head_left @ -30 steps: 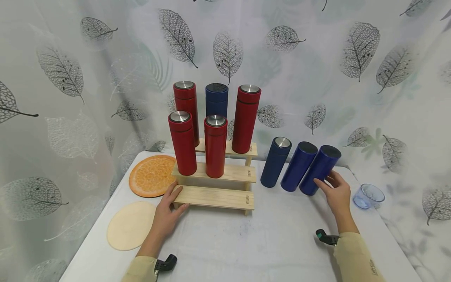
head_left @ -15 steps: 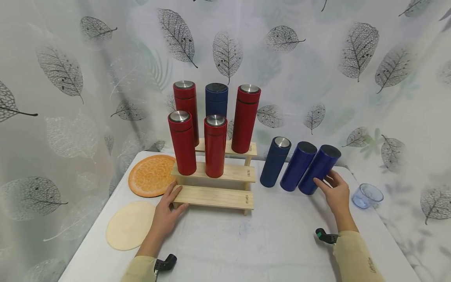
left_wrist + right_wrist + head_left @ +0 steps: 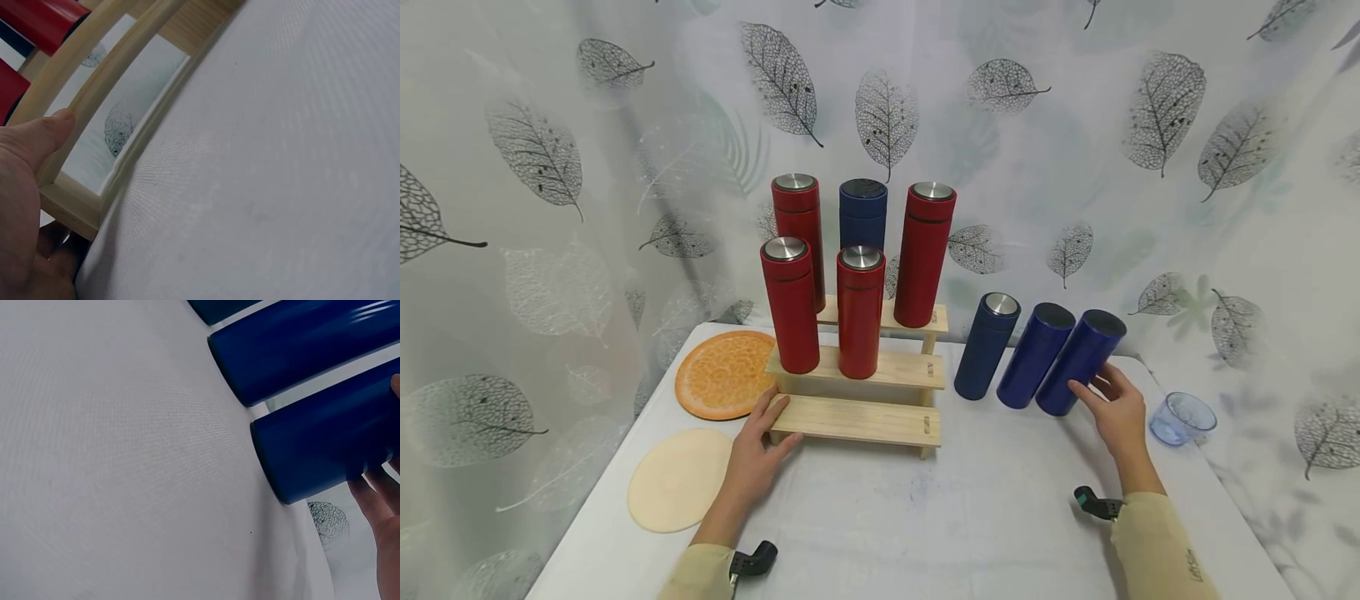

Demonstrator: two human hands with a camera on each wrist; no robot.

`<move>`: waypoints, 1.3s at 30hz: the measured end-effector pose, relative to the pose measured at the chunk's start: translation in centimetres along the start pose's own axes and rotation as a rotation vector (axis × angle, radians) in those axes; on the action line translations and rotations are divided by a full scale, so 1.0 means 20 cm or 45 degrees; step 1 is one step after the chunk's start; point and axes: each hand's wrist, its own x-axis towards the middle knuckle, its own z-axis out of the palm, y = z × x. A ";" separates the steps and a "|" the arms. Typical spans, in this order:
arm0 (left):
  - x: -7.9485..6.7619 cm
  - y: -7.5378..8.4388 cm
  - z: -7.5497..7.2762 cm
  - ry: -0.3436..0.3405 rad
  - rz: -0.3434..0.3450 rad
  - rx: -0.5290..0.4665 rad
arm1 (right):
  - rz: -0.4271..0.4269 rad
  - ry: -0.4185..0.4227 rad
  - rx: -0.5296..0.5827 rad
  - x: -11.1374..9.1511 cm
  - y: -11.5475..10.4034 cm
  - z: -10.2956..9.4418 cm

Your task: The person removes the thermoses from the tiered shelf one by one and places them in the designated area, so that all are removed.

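Observation:
My left hand [image 3: 757, 443] grips the left end of a three-step wooden rack [image 3: 857, 419], thumb on the front edge of its lowest step and fingers round the side; the left wrist view shows the thumb [image 3: 59, 122] against the wood. On the right, my right hand [image 3: 1116, 408] holds the lower part of a blue thermos flask [image 3: 1078, 367] between thumb and fingers. That flask stands on the table, rightmost in a row of three. Beside it are another blue flask [image 3: 1033, 358] and a darker blue one with a steel lid [image 3: 987, 350].
Several red flasks [image 3: 859, 325] and one navy flask [image 3: 862, 217] stand on the rack's upper two steps. Left of it lie an orange-patterned round mat [image 3: 722, 375] and a pale round board [image 3: 677, 479]. A clear blue glass cup [image 3: 1182, 418] sits near the table's right edge.

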 end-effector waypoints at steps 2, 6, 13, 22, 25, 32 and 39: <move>0.00 0.00 0.00 -0.001 0.003 0.003 | 0.003 0.002 0.002 0.00 0.00 0.00; 0.00 0.00 0.00 -0.001 0.011 0.007 | 0.011 0.014 0.014 0.01 0.00 0.00; 0.00 0.00 0.00 -0.003 -0.007 0.001 | 0.001 0.005 0.026 0.01 0.00 0.01; 0.00 0.00 0.00 0.000 -0.006 0.008 | 0.005 -0.004 -0.013 0.01 0.01 0.00; 0.01 0.00 0.00 -0.003 -0.010 0.003 | 0.012 -0.010 -0.036 0.00 0.01 0.00; 0.01 0.00 0.01 -0.006 -0.004 0.005 | -0.015 -0.043 -0.031 -0.01 0.02 -0.01; 0.00 0.00 0.01 -0.006 -0.014 0.011 | -0.030 0.014 0.025 -0.05 0.02 -0.02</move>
